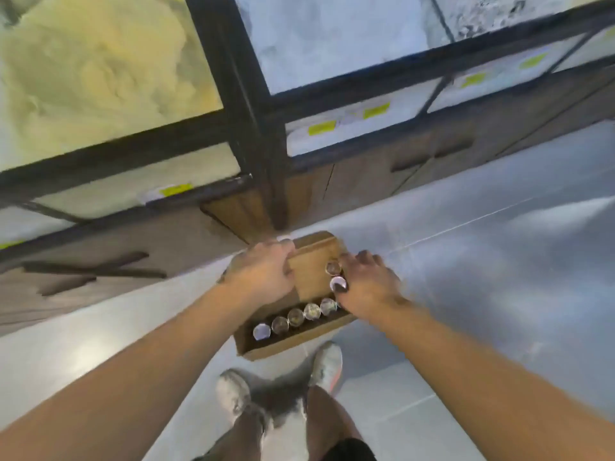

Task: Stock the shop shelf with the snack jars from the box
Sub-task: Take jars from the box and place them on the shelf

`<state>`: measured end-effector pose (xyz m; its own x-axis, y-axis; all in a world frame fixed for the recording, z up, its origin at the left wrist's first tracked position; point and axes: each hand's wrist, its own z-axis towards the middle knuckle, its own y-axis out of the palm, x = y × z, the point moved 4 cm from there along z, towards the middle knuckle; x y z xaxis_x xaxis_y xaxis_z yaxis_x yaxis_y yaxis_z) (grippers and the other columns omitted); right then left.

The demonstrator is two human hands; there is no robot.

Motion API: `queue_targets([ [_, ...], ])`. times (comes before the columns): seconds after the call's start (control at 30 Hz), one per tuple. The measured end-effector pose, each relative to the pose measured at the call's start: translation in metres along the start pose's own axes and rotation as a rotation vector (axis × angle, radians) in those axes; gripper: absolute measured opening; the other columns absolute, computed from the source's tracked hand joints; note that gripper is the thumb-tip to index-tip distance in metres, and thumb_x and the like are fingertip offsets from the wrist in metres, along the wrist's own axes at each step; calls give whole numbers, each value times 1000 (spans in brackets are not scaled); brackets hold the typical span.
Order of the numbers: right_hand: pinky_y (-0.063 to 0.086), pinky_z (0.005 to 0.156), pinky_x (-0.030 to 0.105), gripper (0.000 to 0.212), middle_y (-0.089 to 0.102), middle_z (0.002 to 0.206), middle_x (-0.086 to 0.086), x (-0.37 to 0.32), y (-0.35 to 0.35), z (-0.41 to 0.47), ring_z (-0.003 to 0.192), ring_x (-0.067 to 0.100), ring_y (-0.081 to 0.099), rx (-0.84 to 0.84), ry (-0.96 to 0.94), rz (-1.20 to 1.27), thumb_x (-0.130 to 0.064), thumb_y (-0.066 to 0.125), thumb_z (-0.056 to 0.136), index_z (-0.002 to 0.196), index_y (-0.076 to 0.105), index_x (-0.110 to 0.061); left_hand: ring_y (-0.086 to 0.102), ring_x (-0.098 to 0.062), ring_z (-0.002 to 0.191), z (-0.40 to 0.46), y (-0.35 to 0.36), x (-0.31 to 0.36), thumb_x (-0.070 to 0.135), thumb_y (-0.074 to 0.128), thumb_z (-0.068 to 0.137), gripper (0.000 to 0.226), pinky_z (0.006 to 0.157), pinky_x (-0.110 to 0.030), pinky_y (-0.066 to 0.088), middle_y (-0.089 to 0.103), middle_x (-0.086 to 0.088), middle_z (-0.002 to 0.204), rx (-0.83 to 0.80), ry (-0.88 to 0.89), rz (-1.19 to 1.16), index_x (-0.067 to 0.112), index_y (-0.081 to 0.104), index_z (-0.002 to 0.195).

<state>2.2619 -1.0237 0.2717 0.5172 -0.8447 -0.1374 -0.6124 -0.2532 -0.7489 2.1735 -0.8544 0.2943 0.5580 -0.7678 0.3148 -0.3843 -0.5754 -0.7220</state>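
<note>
Shoes (327, 364) by the box (299, 344), jars (295, 317) mostly inside; left hand (263, 274) grips flap (307, 274), right hand (367, 284) pinches jar (337, 283). Shelf (349, 118) stocking barely started.

bright, even indoor light. whole frame soft w/ motion blur, worst on the shelf (253, 104) frame and both hands. floor (499, 261) tiles shine w/ pale glare streaks at right and a dull patch lower left. dark shadow pools btwn the shoes (233, 390). wide-angle lens bends straight lines, arms stretch big at bottom corners.
</note>
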Motion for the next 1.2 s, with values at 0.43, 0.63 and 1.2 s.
queue_targets([
  [0.43,46,100,45,57,46,142,7,28,320,170,134,32,40,-179,-60,6,-46,62,91,141,45,-27,59,-26,118,135,337,-177,46,64,93,46,89,-40,53,61,0,132,-114,-302,-141,31,52,135],
  [0.63,40,108,49,63,42,146,14,25,411,225,134,37,38,-180,-82,-1,-40,68,89,145,44,-25,48,-32,127,172,458,-220,38,71,89,59,98,-48,51,44,-7,141,-175,-364,-199,28,47,142],
  [1.2,39,105,56,77,33,145,14,21,494,289,137,38,32,-308,-20,-322,-20,77,84,148,34,-29,44,-30,122,193,526,-263,15,71,90,49,100,-38,45,39,-7,138,-117,-403,-412,28,51,132],
])
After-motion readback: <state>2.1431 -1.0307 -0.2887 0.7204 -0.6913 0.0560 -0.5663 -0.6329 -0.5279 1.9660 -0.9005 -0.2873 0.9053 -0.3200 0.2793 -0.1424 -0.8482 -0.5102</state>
